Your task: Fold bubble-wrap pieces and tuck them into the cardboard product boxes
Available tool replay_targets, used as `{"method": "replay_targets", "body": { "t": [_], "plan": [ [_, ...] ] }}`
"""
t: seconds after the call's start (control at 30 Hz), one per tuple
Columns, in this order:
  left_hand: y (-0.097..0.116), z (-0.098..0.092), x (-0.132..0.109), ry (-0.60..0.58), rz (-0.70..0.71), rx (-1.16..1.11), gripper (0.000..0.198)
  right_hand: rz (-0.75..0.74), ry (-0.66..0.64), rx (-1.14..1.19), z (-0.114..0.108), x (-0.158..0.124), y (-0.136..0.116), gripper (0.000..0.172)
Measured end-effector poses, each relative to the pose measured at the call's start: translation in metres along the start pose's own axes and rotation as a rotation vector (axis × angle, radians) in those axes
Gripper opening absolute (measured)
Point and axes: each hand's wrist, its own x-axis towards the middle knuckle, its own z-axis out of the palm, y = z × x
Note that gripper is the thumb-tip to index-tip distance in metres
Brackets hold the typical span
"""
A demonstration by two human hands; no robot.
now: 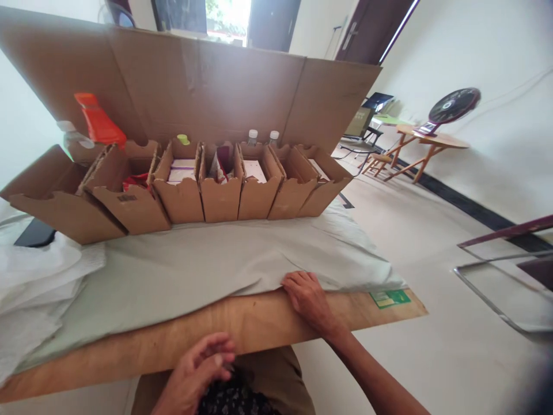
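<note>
My right hand (307,298) rests palm down on the wooden table edge (181,340), fingertips touching the hem of the pale grey-green cloth (207,265) spread over the table. The fingers lie together, curled lightly, holding nothing. My left hand (196,372) is below the table edge, over my lap, fingers curled against a dark patterned fabric (235,399). Whether it grips that fabric is unclear.
A row of open cardboard boxes (181,184) stands at the back of the table before a tall cardboard sheet (207,86). An orange bottle (98,122), small capped bottles (261,136), white cloth (30,288) at left. A fan (451,106) on a wooden table and a metal frame (496,288) at right.
</note>
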Motion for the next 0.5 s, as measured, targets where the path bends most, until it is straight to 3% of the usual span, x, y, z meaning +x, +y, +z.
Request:
{"method": "replay_targets", "body": {
  "t": [0.1,0.17,0.23,0.33,0.4,0.5],
  "plan": [
    [0.006,0.043,0.019,-0.185,-0.137,-0.511,0.043,-0.008,-0.010,0.089,-0.017,0.011,0.013,0.019],
    [0.020,0.057,0.035,-0.119,-0.130,-0.736,0.028,-0.016,-0.060,0.193,-0.034,0.017,0.019,0.020],
    [0.037,0.061,0.046,0.039,-0.057,-0.866,0.027,-0.001,-0.105,0.306,-0.049,0.017,0.020,0.022],
    [0.054,0.053,0.052,0.256,0.096,-0.852,0.038,0.103,-0.041,0.346,-0.060,-0.003,0.008,0.022],
    [0.056,0.046,0.049,0.343,0.150,-0.754,0.039,0.283,-0.001,0.459,-0.054,-0.029,-0.015,0.023],
    [0.048,0.038,0.040,0.392,0.015,-0.645,0.025,0.668,-0.150,1.110,-0.026,-0.060,-0.064,0.027]
  ]
}}
